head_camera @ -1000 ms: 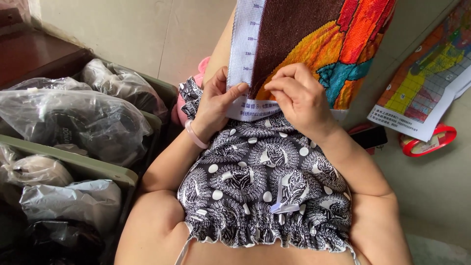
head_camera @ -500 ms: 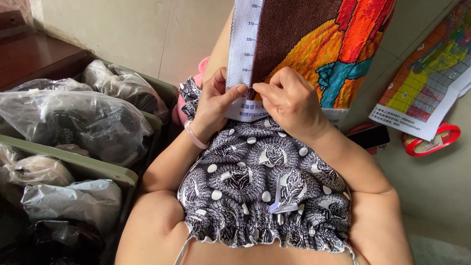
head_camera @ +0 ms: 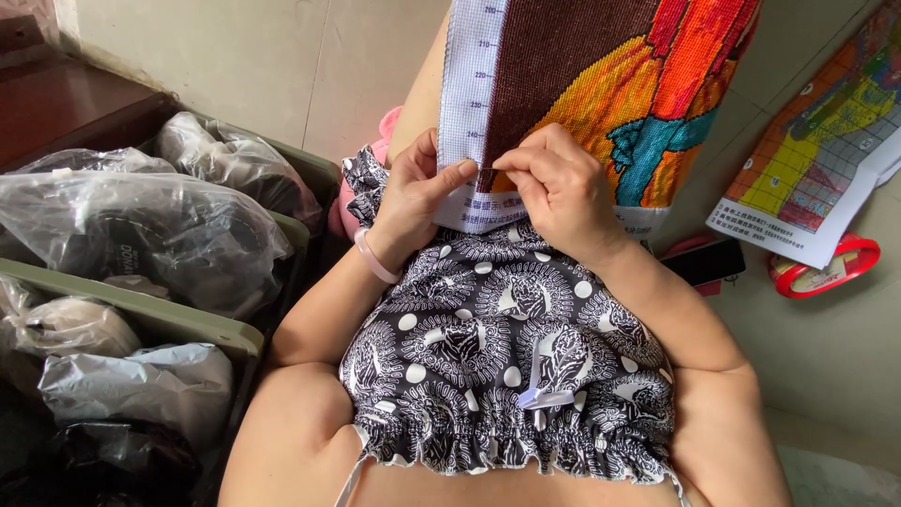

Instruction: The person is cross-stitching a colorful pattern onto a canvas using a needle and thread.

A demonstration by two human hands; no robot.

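Draped over the lap, a big cross-stitch cloth (head_camera: 601,84) in brown, orange, red and teal, white-edged at the left and bottom. Beside it to the left, grey plastic bags (head_camera: 141,235) stacked in green crates (head_camera: 188,324). On the floor to the right, a coloured pattern sheet (head_camera: 817,178), a red round thing (head_camera: 826,268), a dark phone (head_camera: 704,263). Left hand (head_camera: 413,192) gripping the cloth's white edge, thumb pressed on top. Right hand (head_camera: 563,183) with fingertips pinched together on the brown stitching near the lower edge; needle not discernible.

Plastic-wrapped bundles (head_camera: 141,235) crowding the left; bare floor (head_camera: 282,66) ahead (pattern sheet (head_camera: 817,169) lying right).
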